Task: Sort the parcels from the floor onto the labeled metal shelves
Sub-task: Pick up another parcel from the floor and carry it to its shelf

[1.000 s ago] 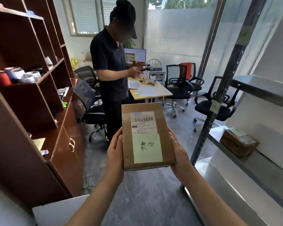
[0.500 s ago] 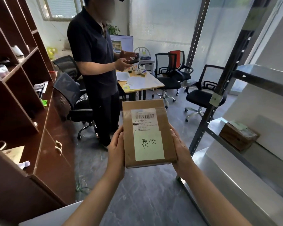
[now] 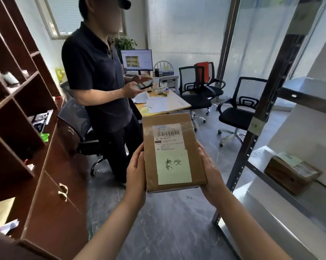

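Note:
I hold a flat brown cardboard parcel in front of me at chest height, face up. It carries a white barcode label and a pale green note with handwritten characters. My left hand grips its left edge and my right hand its right edge. The metal shelving unit stands at the right, with a small paper label on its dark upright post. Another brown parcel lies on its middle shelf.
A person in dark clothes stands just beyond the parcel, holding a phone. A brown wooden cabinet lines the left side. Behind are a desk with papers, a monitor and several black office chairs. Grey floor lies below.
The view has swung to the left and nearer the standing person. The parcel stays in both my hands, at about the same spot in front of me.

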{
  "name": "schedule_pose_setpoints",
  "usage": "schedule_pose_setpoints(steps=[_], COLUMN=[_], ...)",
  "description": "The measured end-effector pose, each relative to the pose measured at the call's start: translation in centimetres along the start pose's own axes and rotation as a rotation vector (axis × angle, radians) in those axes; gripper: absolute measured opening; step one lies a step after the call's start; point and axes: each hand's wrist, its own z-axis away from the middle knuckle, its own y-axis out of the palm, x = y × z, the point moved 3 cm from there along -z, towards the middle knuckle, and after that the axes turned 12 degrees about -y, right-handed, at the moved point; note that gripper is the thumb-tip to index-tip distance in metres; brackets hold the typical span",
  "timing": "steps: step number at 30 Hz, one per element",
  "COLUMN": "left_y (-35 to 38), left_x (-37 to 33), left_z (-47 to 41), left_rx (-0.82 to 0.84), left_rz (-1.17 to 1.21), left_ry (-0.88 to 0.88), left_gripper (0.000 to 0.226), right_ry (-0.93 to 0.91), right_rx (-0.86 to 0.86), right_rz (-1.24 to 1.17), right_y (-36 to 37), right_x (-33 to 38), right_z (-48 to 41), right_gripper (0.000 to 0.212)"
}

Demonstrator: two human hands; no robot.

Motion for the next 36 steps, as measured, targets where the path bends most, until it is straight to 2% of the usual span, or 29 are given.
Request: schedule_pose_setpoints(steps=[7,14,24,32,36], left_y=[5.1,10.3,13.4,15.0,15.3], left_x=[0.3,0.7,2.0,2.1,1.7], left_z=[-3.7,-5.6,-7.8,-10.9,-13.2], left_rx=[0.050,0.130,0.209,0.274,0.333], left_rz=[-0.034,-0.038,-0.056,-0.056,-0.059], left_ry=[-0.010,-0.021,-0.046,-0.107,-0.117], left_gripper=[0.020,0.032,0.029,0.019,0.023], right_ry=[-0.015,-0.043,-0.058,-0.057,-0.068], right_rx=[-0.060,-0.132,-0.208,-0.300,-0.362], right_rz=[0.001,0.068,0.095,0.096,0.128], right_y=[-4.1,-8.3,-11.0,-11.5,-11.0], right_x=[0.0,1.4,2.6,2.1,1.9], right_z=[-3.4,-6.1,-7.1,-8.4,-9.6], right_gripper=[0.039,0.037,0.036,0.037,0.035])
